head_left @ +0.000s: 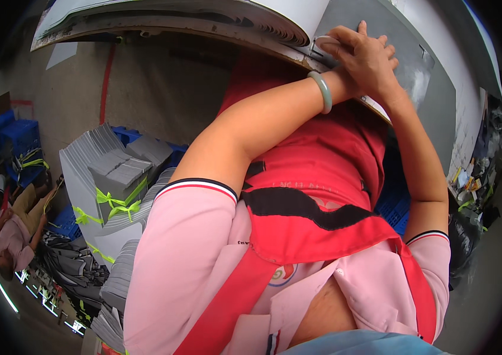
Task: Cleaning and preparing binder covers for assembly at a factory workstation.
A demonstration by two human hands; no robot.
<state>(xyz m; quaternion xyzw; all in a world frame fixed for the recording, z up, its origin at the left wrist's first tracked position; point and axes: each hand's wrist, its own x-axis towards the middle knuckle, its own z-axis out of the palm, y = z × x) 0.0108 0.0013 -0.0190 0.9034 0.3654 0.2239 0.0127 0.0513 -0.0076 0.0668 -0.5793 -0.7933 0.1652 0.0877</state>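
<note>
My two hands meet and overlap above a grey board [440, 97] on the work surface at the upper right. My right hand [366, 62] lies on top, its fingers bent toward the left around a thin whitish piece [325, 40] that I cannot make out. Mostly covered by it is my left hand [388, 52], whose fingertips show spread past the right hand's far side over the board. A pale green bangle [321, 92] circles my left wrist. Just left of the hands, large white sheets [286, 15] curve over the table edge.
Grey stacks of cut board [118, 171] tied with bright green strips stand on the left, near blue crates [23, 142]. Another person [20, 231] sits at the far left. Plastic bags and scraps [470, 183] lie at the right. A red line marks the floor.
</note>
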